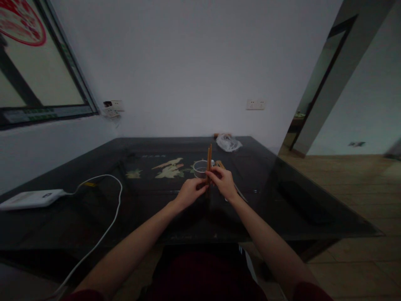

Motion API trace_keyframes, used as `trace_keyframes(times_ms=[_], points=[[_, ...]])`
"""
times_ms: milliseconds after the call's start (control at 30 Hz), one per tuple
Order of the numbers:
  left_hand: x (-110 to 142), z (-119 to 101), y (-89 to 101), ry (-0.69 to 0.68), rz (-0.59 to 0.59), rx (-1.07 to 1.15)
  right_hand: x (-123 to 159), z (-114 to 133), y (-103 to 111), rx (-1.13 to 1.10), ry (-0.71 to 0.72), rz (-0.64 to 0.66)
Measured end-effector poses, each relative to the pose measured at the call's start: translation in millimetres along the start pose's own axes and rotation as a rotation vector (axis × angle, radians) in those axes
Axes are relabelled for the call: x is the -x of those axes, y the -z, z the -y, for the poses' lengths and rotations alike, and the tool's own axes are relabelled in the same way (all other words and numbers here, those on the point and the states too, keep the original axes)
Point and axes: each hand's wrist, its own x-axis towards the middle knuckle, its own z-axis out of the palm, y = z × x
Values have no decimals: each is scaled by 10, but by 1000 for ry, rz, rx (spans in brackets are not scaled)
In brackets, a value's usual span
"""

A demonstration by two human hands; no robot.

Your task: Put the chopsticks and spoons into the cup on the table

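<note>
Head view, chopsticks [209, 158]: held upright over the table [144, 205], between far and near edges.
Left hand [190, 192]: chopsticks grasped low down.
Right hand [224, 182]: chopsticks pinched higher up.
Plastic bag [228, 143]: laid by far edge, near right corner.

On the glossy black table [140, 196], a white power bank [33, 200] is laid at left, a round container [200, 169] centrally, a crumpled plastic bag [228, 143] near the wall-side edge.
</note>
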Motion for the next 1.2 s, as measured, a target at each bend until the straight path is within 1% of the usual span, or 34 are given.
trace_keyframes(times_ms=[433,667,800,967,1100,1200], points=[[9,-2,-18,-35,38,13,16,52,8,-16,21,4],[-2,35,-26,-35,32,8,7,-18,-5,-28,9,26],[-7,26,-18,-50,30,25,-2,-67,-13,-60,-8,14],[-8,25,-27,-27,29,2,-2,-60,-11,-52,-22,4],[-8,21,-32,-32,4,-32,1,-59,-10,-62,-22,-1],[-11,2,12,-55,-55,-19,4,-45,-2,-36,0,3]])
